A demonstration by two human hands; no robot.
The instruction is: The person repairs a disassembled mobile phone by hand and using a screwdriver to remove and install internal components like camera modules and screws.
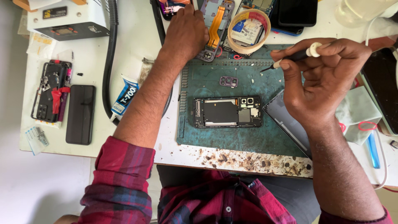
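Your right hand is pinched shut on the small screwdriver, tip hovering over the green mat's far edge. Your left hand rests flat and loose on the far phone frame, gripping nothing. The opened phone lies mid-mat on the counter: light, stiff, probably fragile inside, so hold it by the edges.
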